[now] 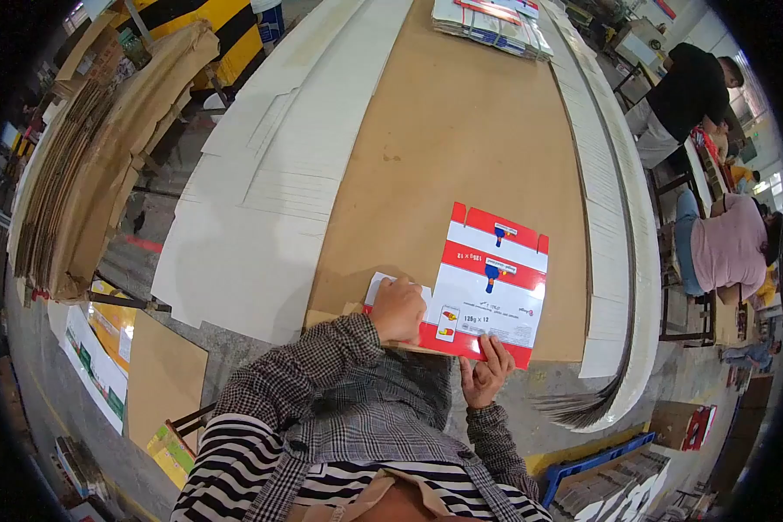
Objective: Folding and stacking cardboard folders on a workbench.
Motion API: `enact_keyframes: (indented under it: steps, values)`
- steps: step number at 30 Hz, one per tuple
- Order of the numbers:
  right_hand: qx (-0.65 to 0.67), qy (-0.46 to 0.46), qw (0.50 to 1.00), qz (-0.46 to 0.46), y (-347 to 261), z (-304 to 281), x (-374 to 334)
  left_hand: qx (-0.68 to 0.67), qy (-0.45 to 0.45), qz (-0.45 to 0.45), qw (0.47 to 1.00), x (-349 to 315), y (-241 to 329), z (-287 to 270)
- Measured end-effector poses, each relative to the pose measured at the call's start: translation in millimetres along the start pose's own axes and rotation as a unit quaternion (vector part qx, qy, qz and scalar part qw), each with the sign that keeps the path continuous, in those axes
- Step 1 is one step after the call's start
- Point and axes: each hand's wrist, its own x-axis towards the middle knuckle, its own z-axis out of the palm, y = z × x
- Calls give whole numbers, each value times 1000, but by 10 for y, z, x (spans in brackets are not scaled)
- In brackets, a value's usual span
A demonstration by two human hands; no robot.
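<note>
A flat red, white and blue printed carton blank (487, 287) lies tilted at the near edge of the table. My right hand (489, 370) grips its lower right edge, fingers on top and thumb at the border. My left hand (400, 309) is curled closed over the blank's left end, where a white flap with red trim shows around it. Whatever sits inside those curled fingers is hidden beneath the hand.
Brown board (461, 139) covers the table, flanked by white sheets (252, 200) and a long white stack (613, 200). Folded printed cartons (491, 30) are piled at the far end. Brown cardboard sheets (87, 183) stand at left. Co-workers (726, 244) are at right, beyond a blue frame (583, 470).
</note>
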Motion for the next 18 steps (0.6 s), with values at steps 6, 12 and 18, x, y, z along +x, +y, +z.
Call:
enact_keyframes:
  steps: [6,12,18]
  values:
    - [-3,7,1000,9,-73,-47,68,-178,281,-90,939,166,-31,383]
    - [-14,-3,1000,7,-208,-96,61,-144,352,-114,918,194,12,464]
    - [183,-54,964,183,-670,5,-639,-202,325,-104,918,-72,274,582]
